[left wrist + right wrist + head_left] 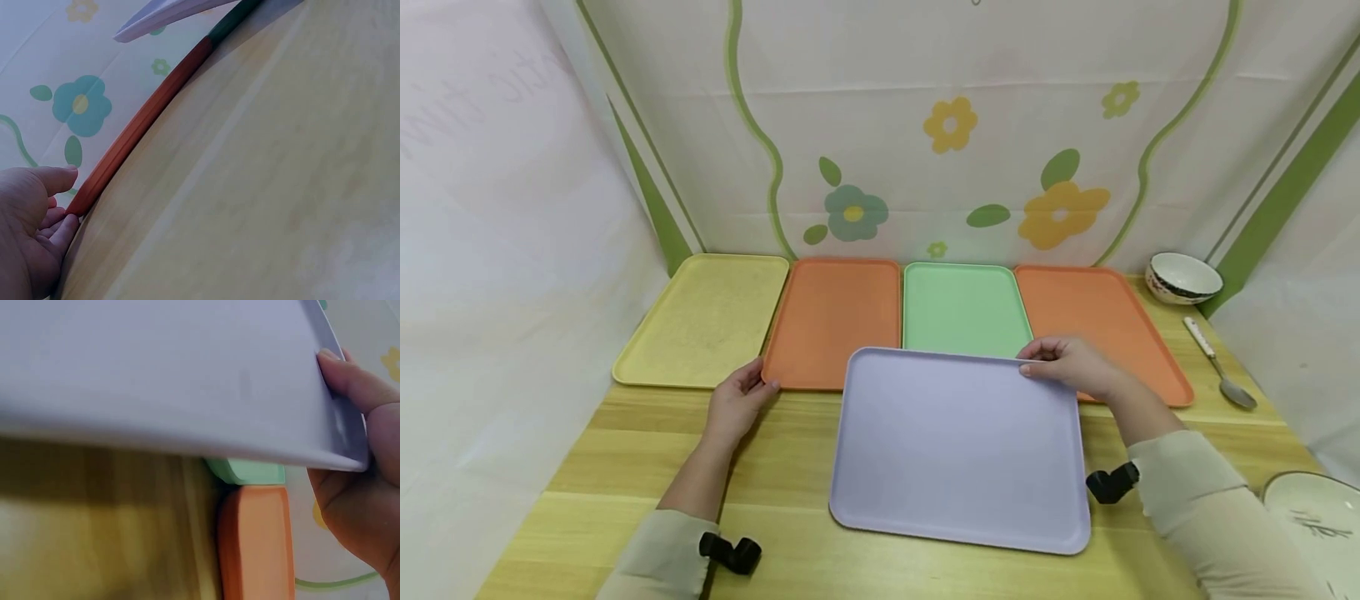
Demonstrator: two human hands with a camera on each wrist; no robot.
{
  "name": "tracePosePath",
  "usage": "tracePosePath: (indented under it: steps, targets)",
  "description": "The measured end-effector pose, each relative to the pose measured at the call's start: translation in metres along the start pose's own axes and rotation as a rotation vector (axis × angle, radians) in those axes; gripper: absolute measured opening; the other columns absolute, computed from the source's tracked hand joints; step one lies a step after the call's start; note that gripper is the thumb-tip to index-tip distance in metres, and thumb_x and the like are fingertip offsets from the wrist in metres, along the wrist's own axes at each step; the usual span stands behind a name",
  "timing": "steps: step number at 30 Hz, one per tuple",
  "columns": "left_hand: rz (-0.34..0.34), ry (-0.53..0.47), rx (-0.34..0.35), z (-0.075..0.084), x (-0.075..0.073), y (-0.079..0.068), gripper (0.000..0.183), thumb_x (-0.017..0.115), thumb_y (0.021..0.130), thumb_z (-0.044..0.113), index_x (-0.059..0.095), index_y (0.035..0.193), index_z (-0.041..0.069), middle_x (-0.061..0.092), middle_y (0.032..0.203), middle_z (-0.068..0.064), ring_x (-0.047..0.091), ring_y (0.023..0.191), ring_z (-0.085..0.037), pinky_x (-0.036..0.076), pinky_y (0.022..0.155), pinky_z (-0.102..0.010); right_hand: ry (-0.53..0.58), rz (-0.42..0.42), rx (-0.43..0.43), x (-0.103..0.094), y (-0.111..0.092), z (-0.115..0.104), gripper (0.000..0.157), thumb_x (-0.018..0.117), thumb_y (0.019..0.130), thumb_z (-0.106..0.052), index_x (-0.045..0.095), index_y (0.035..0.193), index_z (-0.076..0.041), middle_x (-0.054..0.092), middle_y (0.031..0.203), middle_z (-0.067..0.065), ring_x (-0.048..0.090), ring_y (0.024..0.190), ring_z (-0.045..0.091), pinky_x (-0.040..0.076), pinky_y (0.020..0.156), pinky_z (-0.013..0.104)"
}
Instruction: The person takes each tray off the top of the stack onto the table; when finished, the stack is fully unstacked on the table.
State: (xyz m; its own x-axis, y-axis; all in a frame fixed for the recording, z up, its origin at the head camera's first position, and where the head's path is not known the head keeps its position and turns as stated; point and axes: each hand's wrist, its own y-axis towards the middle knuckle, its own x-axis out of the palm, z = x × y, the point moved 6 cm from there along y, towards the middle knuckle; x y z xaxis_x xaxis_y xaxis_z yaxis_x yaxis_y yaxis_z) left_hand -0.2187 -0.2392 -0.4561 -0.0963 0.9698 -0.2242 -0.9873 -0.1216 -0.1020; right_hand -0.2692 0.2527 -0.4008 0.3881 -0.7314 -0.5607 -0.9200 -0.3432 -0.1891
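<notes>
A lavender tray (958,454) is tilted above the wooden table, in front of the green tray (966,304) and partly over it. My right hand (1075,367) grips its far edge near the right corner. The right wrist view shows the thumb (350,378) on the tray's inner face and the other fingers mostly hidden behind. At the near left corner of the left orange tray (835,325), my left hand (737,404) holds the edge between thumb and fingers. That tray lies flat on the table, right of the yellow tray (707,321).
Another orange tray (1097,325) ends the row on the right. Beyond it stand a patterned bowl (1183,279) and a spoon (1217,362). A plate (1315,525) shows at the lower right. Behind the row hangs a flowered curtain (865,100); wooden table (775,500) lies before it.
</notes>
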Motion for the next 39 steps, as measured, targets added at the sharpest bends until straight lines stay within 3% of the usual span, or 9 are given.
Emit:
tracePosePath:
  steps: [7,16,39]
  targets:
    - [0.003,0.004,0.0,0.0,0.0,0.001,0.062,0.062,0.096,0.009,0.034,0.149,-0.006,0.039,0.151,-0.026,0.041,0.14,-0.033,0.043,0.083,0.004,-0.132,0.023,-0.035,0.016,-0.001,0.0,0.024,0.075,0.087,-0.023,0.072,0.102,-0.005,0.064,0.087,0.004,0.052,0.074,0.011,0.048,0.06,0.024]
    - [0.003,0.023,-0.004,0.001,-0.001,-0.001,0.062,0.063,0.096,0.01,0.034,0.149,-0.006,0.039,0.151,-0.026,0.041,0.14,-0.033,0.042,0.084,0.004,-0.152,0.007,0.005,0.03,0.0,0.011,0.023,0.076,0.087,-0.024,0.073,0.101,-0.006,0.065,0.086,0.002,0.054,0.076,0.014,0.049,0.062,0.024]
    - [-0.003,0.003,0.007,0.003,-0.001,-0.003,0.063,0.063,0.096,0.01,0.034,0.149,-0.006,0.04,0.151,-0.027,0.041,0.14,-0.034,0.043,0.083,0.004,-0.183,-0.034,-0.023,0.052,-0.002,0.012,0.014,0.077,0.085,-0.019,0.074,0.095,-0.011,0.064,0.089,0.003,0.054,0.081,0.017,0.049,0.065,0.024]
